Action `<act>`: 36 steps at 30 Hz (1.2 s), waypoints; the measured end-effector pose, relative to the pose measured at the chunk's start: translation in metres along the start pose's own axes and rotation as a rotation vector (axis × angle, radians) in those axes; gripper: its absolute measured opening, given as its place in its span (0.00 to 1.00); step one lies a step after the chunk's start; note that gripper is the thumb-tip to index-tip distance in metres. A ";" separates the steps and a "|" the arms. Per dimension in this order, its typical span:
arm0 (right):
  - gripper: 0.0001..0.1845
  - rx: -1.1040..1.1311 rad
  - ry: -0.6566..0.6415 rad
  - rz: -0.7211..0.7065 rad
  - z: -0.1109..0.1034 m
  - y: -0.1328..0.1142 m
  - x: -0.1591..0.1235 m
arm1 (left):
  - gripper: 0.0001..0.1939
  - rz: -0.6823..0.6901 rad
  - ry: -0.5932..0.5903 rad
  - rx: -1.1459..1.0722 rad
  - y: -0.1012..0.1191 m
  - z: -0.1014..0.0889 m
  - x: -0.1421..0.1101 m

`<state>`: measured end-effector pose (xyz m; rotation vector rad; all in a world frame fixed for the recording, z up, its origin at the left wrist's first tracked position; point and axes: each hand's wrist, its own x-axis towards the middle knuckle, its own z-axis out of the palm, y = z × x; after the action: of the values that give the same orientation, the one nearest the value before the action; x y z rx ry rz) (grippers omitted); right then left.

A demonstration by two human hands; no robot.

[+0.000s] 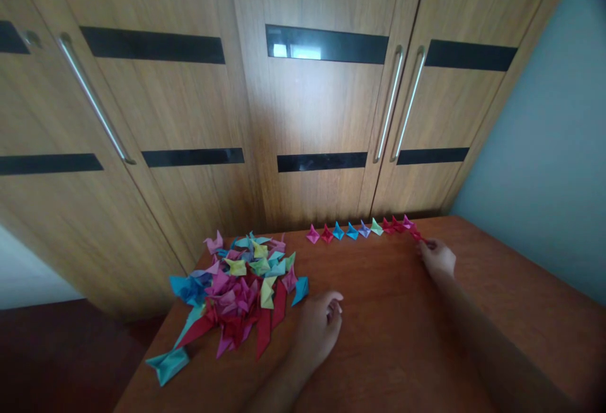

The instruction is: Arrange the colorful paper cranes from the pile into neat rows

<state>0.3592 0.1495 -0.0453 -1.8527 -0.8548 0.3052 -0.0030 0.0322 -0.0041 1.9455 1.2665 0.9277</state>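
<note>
A heap of folded paper pieces (pixel 241 280) in pink, red, blue, green and yellow lies at the table's left. Along the far edge runs a row of folded pieces (pixel 360 230), pink, red, blue, purple and green, ending in red ones. My right hand (pixel 438 260) reaches to the right end of that row and pinches a red folded piece (pixel 419 236) with its fingertips. My left hand (pixel 318 328) rests on the table just right of the heap, fingers curled loosely, with nothing visible in it.
The brown wooden table (pixel 392 350) stands against wooden wardrobe doors (pixel 312 116) with long metal handles. A pale wall (pixel 553 148) is at the right. One teal folded piece (pixel 168 364) lies apart near the table's left edge.
</note>
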 end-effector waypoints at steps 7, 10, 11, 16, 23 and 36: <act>0.20 -0.463 -0.025 0.030 0.005 -0.002 0.023 | 0.14 -0.006 -0.004 0.019 -0.001 0.001 -0.001; 0.23 -0.659 -0.078 0.028 0.009 -0.009 0.023 | 0.13 -0.003 -0.019 0.021 -0.001 0.000 -0.001; 0.24 -0.690 -0.092 0.023 0.010 -0.011 0.022 | 0.13 -0.004 -0.019 0.025 -0.001 0.000 -0.001; 0.24 -0.770 -0.130 -0.011 0.011 -0.017 0.019 | 0.13 -0.016 -0.022 0.034 -0.001 0.001 -0.001; 0.25 -0.849 -0.159 -0.005 0.013 -0.021 0.017 | 0.13 -0.016 -0.031 0.011 0.000 0.001 -0.003; 0.26 -0.870 -0.172 -0.031 0.018 -0.021 0.020 | 0.13 -0.006 -0.040 0.012 0.000 0.001 -0.003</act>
<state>0.3548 0.1799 -0.0317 -2.6306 -1.2591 0.0627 -0.0027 0.0295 -0.0057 1.9587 1.2568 0.8755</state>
